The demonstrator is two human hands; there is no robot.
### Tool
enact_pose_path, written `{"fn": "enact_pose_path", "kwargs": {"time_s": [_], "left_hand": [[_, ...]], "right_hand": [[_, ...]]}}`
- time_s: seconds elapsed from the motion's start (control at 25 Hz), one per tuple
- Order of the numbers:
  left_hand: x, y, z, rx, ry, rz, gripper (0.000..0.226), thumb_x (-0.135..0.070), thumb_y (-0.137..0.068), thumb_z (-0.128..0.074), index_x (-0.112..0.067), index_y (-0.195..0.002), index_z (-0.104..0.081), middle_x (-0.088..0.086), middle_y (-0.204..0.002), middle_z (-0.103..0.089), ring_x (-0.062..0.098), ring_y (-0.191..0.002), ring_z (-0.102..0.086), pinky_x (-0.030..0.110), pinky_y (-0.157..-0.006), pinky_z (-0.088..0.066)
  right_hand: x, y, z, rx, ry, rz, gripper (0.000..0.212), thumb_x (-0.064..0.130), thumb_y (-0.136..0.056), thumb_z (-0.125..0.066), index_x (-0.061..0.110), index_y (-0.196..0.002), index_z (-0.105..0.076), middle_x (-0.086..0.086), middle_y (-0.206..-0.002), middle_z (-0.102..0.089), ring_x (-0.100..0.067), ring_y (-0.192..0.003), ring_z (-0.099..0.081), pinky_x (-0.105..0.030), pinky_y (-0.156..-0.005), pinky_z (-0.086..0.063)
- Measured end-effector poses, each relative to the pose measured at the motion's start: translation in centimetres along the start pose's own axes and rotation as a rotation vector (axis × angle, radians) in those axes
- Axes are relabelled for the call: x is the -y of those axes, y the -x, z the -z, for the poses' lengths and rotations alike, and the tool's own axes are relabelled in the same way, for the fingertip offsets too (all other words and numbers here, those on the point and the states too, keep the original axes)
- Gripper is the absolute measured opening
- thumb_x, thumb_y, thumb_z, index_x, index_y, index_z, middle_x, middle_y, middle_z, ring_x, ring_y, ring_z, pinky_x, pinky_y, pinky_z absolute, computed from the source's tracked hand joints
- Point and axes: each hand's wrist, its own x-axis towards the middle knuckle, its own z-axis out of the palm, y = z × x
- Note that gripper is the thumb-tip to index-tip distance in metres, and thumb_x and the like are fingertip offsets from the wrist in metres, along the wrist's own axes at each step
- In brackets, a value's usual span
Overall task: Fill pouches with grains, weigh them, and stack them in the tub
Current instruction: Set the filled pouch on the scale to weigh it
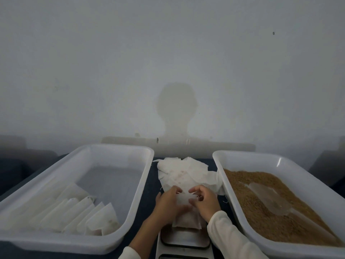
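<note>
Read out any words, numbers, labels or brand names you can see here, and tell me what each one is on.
There is no readable text in this view.
Scale: no digits or brand can be made out; the pouch and both hands cover part of it.
Left tub, grain tub and scoop: no lettering visible.
Filled pouches and empty pouch pile: plain white, only faint stains.

Perhaps a packing room: grain tub, scale.
</note>
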Motion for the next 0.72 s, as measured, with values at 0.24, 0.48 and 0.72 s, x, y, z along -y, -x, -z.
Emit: {"fn": "enact_pose_path", "kwargs": {"time_s": [0.24,0.48,0.72], "left_hand": [[-1.9,1.7,3.8,-0.296,-0.034,-0.129,0.015,-0.03,-0.09,-0.06,-0.018,-0.098,-0.058,-0.006,-0.088,-0.06,0.009,-0.079,-0.057,0.006,-0.059,-0.037],[-0.8,2.1,11.8,-0.459,-0.008,-0.061,0.012,-0.021,-0.089,-0.059,-0.01,-0.091,-0.063,0.008,-0.084,-0.065,0.019,-0.073,-0.056,0.022,-0.059,-0.039],[8.2,1.7,17.2,-0.452,0.016,0.153,0.034,-0.018,-0.078,-0.074,-0.02,-0.054,-0.049,-0.001,-0.054,-0.047,0.018,-0.063,-0.048,0.026,-0.055,-0.032]], "right_hand": [[5.7,0.6,0.8,0.002,-0.11,0.25,0.02,0.002,-0.08,-0.07,0.02,-0.085,-0.064,0.003,-0.091,-0.068,-0.011,-0.089,-0.064,-0.019,-0.079,-0.051],[12.0,-0.8,-2.8,0.08,-0.139,0.417,0.016,0.006,-0.087,-0.063,0.021,-0.085,-0.064,0.013,-0.084,-0.066,0.002,-0.077,-0.061,-0.005,-0.068,-0.045],[13.2,-1.6,-10.3,0.276,-0.104,0.337,0.029,-0.002,-0.089,-0.05,0.014,-0.112,-0.058,-0.003,-0.109,-0.064,-0.015,-0.094,-0.062,-0.029,-0.088,-0.052]]}}
